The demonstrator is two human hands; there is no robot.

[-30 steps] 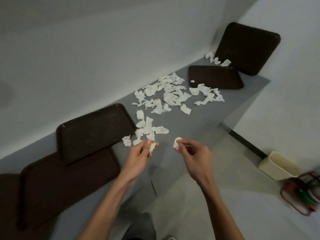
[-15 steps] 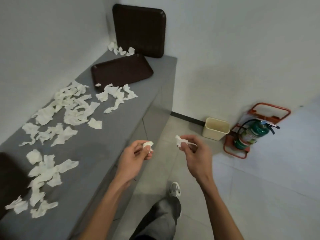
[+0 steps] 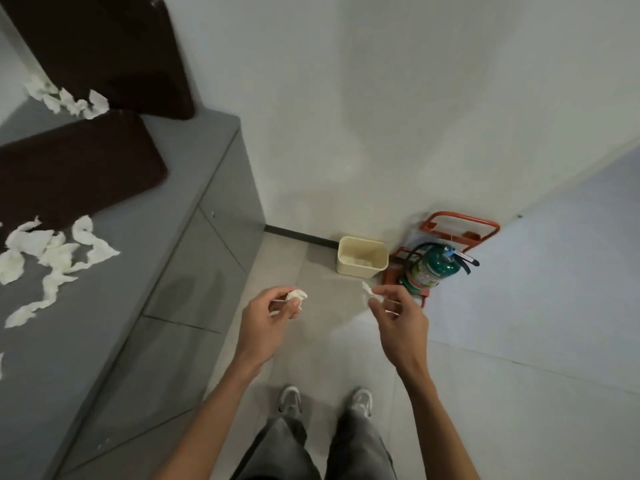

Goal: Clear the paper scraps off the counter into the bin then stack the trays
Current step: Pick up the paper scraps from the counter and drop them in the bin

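Note:
My left hand (image 3: 268, 318) pinches a crumpled white paper scrap (image 3: 298, 295) over the floor. A second white scrap (image 3: 367, 292) is pinched in my right hand (image 3: 398, 320). Both hands hover short of the cream bin (image 3: 362, 260), which stands on the floor by the wall with a few scraps inside. Several white scraps (image 3: 52, 258) still lie on the grey counter (image 3: 145, 223) at left. One dark brown tray (image 3: 69, 171) lies flat on the counter; another brown tray (image 3: 114, 50) leans upright against the wall behind it, with scraps (image 3: 65, 100) at its foot.
A green fire extinguisher (image 3: 433, 268) in an orange stand (image 3: 460, 226) sits right beside the bin. Grey cabinet doors (image 3: 194, 278) run below the counter edge. My shoes (image 3: 325, 401) stand on pale floor tiles.
I have turned from the counter toward the floor and bin, carrying a scrap in each hand. The bin and extinguisher have come closer; most of the counter has slid out of view left.

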